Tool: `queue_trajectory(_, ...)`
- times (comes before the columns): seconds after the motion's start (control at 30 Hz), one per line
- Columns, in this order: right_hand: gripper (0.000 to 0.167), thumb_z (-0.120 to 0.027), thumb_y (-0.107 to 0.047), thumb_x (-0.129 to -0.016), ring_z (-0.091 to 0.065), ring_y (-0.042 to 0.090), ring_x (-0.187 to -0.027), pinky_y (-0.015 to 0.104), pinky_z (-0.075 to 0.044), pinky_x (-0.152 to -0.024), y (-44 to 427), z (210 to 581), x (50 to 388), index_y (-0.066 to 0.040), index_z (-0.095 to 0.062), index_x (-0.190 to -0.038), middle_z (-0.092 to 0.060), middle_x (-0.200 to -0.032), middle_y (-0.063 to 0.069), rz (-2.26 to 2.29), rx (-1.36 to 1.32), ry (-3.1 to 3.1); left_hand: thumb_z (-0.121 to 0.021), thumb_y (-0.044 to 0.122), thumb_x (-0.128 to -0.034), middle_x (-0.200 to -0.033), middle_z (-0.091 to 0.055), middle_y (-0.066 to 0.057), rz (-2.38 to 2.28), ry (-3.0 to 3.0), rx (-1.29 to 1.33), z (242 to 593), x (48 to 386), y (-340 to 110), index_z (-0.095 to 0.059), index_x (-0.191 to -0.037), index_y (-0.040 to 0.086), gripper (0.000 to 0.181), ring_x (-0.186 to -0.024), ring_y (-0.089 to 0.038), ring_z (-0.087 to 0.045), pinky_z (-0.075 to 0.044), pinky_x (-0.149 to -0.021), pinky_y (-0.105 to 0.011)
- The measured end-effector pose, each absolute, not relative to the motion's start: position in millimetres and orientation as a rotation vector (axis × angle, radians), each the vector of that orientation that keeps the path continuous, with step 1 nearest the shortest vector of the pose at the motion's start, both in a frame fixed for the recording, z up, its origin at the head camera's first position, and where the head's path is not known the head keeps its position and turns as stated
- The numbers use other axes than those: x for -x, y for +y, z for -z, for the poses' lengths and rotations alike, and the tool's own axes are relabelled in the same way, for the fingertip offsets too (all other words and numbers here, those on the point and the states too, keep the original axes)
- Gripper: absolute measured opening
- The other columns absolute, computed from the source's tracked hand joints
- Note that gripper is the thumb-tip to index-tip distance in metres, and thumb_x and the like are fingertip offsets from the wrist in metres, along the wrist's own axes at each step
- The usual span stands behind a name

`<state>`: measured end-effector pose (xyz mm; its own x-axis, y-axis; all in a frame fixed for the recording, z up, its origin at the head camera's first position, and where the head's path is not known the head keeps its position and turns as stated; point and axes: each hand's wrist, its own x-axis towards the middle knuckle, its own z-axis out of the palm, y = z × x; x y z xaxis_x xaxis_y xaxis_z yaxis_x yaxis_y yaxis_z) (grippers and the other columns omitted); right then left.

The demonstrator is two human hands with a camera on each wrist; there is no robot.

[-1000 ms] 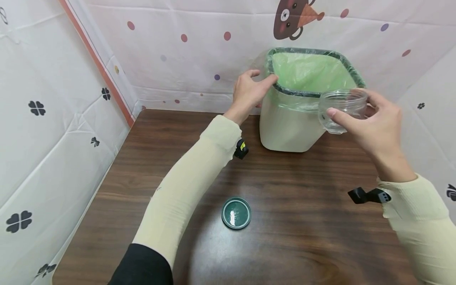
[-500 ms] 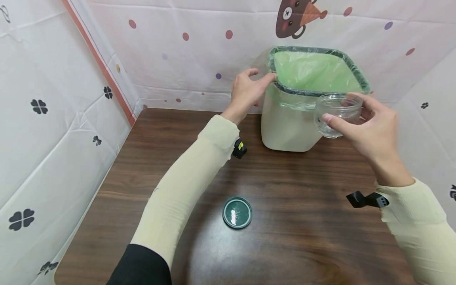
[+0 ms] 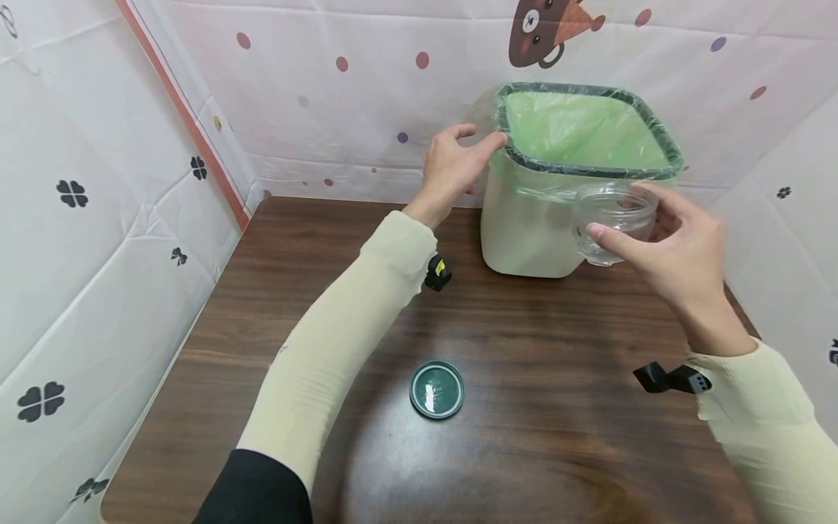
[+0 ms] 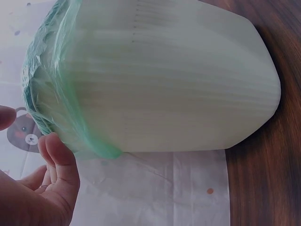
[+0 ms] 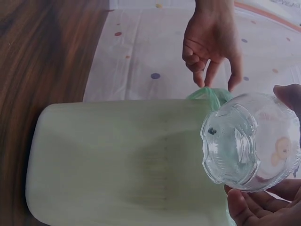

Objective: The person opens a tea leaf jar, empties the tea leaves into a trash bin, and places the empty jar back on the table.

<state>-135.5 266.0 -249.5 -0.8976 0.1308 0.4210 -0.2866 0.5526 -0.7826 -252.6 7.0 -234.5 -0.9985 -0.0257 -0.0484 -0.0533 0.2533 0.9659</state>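
Note:
A clear glass jar (image 3: 612, 218), its mouth upward and without a lid, is gripped in my right hand (image 3: 687, 255) in front of the bin's right side. The right wrist view shows the jar's (image 5: 230, 146) scalloped base, with a small dark speck. A pale bin (image 3: 533, 229) lined with a green bag (image 3: 576, 131) stands at the back of the table. My left hand (image 3: 455, 171) is at the bin's left rim, thumb and fingers spread, touching the bag's edge. In the left wrist view a fingertip of the left hand (image 4: 54, 179) meets the bag.
A green round lid (image 3: 436, 391) lies upside down on the brown wooden table (image 3: 556, 437). Patterned white sheets (image 3: 327, 109) hang behind and at both sides. Each wrist carries a small black camera (image 3: 671, 378).
My right hand has lowered the jar and drawn it slightly left and towards me, away from the bin's rim. My left hand has stayed at the rim.

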Motion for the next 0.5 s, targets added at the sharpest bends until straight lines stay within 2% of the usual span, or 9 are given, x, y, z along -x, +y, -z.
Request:
queue_trajectory(0.1, 0.052, -0.091, -0.010, -0.072, -0.055, 0.004, -0.060, 0.012, -0.043, -0.053, 266.1, 252.1, 133.0, -0.010, -0.072, -0.120, -0.068, -0.089, -0.007, -1.291, -0.129, -2.358, -0.073, 0.051, -0.0873, -0.148, -0.043, 0.013, -1.898, 2.472, 0.072, 233.8, 251.5, 6.6, -0.055, -0.144, 0.026, 0.065, -0.086, -0.014, -0.064, -0.057, -0.064, -0.026)
queue_trajectory(0.2, 0.050, -0.091, -0.011, -0.072, -0.051, 0.006, -0.057, 0.014, -0.041, -0.051, 266.4, 254.6, 130.7, -0.010, -0.073, -0.118, -0.067, -0.086, -0.006, -1.270, -0.137, -2.370, -0.073, 0.051, -0.0877, -0.150, -0.041, 0.014, -1.892, 2.474, 0.064, 232.9, 250.5, 6.0, -0.054, -0.145, 0.026, 0.066, -0.085, -0.014, -0.064, -0.057, -0.064, -0.026)
queue_trajectory(0.5, 0.059, -0.091, -0.012, -0.074, -0.064, 0.001, -0.073, 0.011, -0.048, -0.059, 266.8, 261.2, 126.1, -0.011, -0.068, -0.128, -0.069, -0.094, -0.010, -1.305, -0.095, -2.422, -0.073, 0.051, -0.0878, -0.148, -0.043, 0.015, -1.892, 2.468, 0.060, 231.5, 249.9, 6.1, -0.054, -0.145, 0.027, 0.065, -0.094, -0.012, -0.062, -0.057, -0.065, -0.027)
